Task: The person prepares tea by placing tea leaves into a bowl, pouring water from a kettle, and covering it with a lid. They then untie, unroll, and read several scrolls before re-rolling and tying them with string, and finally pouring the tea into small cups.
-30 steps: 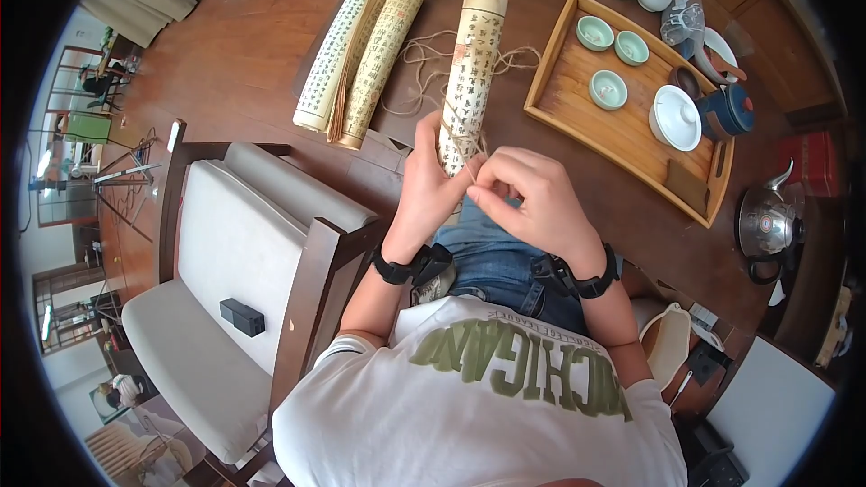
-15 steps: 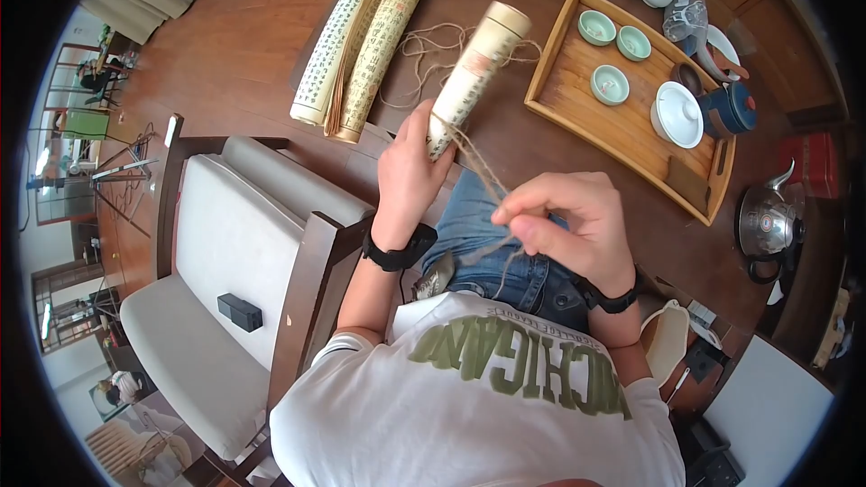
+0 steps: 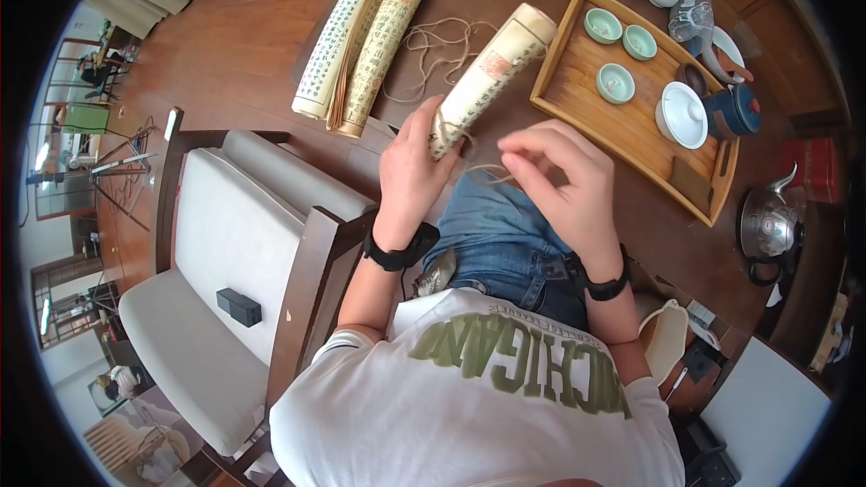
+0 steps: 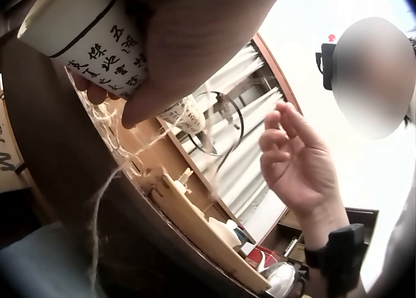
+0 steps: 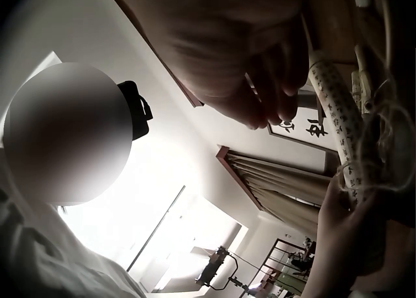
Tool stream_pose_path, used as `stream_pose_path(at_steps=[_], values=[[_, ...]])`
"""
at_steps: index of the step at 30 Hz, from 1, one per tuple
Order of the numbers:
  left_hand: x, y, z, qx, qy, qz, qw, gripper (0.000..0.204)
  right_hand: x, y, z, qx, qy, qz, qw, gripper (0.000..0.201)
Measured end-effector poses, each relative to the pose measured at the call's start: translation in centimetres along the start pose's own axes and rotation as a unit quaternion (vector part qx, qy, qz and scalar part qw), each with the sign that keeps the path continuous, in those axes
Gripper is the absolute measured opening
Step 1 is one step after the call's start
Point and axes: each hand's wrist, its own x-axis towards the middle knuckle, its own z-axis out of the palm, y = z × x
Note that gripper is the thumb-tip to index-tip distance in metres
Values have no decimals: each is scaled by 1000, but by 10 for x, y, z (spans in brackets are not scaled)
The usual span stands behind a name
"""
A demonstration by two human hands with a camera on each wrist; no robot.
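A rolled paper scroll with dark handwritten characters and a red stamp slants up and right over the dark table's edge. My left hand grips its lower end, and the fingers hide part of the roll. Twine passes round the scroll near that hand. A loop of loose twine stands out toward my right hand. In the left wrist view the right hand shows its palm, fingers loosely bent with nothing between them, and a strand of twine hangs below the scroll.
More scrolls lie at the table's far left, beside tangled twine. A wooden tray with pale green cups and a lidded white bowl is at right. Beyond it stands a steel kettle; a chair is at left.
The scroll has tilted from near upright to the right. My right hand pulled the twine away from the scroll, then let it go and moved up a little with fingers loosened.
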Motion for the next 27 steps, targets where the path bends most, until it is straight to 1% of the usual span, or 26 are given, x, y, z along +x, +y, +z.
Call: stream_pose_path(at_steps=[1, 2, 3, 4, 7, 10, 13, 17, 19, 22, 24, 26, 27], values=[[-1, 3, 1, -15, -1, -2, 1000, 60, 0, 6, 6, -26, 8, -1, 1000, 13], [-1, 4, 3, -23, 4, 14, 1000, 60, 0, 12, 11, -52, 16, -3, 999, 14], [-2, 5, 5, -31, 8, 31, 999, 60, -1, 19, 14, -99, 6, -13, 995, 18], [-2, 6, 6, -39, 13, 47, 998, 59, -1, 22, 16, -113, 5, -26, 993, 20], [-3, 13, 4, -12, 8, 65, 998, 62, -2, 24, 23, -155, -1, -62, 986, 25], [-4, 15, 6, -9, 2, 79, 997, 64, 0, 25, 27, -212, 8, -131, 968, 24], [-6, 17, 9, -24, -8, 72, 997, 64, -2, 29, 31, -247, 20, -144, 958, 22], [-7, 19, 11, -39, -34, 48, 998, 64, -3, 28, 32, -245, 22, -136, 960, 22], [-7, 20, 11, -42, -40, 53, 997, 63, -2, 29, 31, -243, 24, -140, 960, 19], [-6, 20, 9, -46, -42, 40, 997, 65, 0, 29, 32, -181, 32, -117, 976, 13], [-6, 18, 7, -66, -40, 27, 997, 67, -1, 25, 28, -89, -17, -52, 994, 14], [-2, 12, 6, -103, -37, 17, 994, 71, -2, 21, 22, -7, -67, 2, 998, 17], [-1, 10, 6, -143, -52, 6, 988, 74, -3, 21, 18, 29, -92, 23, 995, 20]])
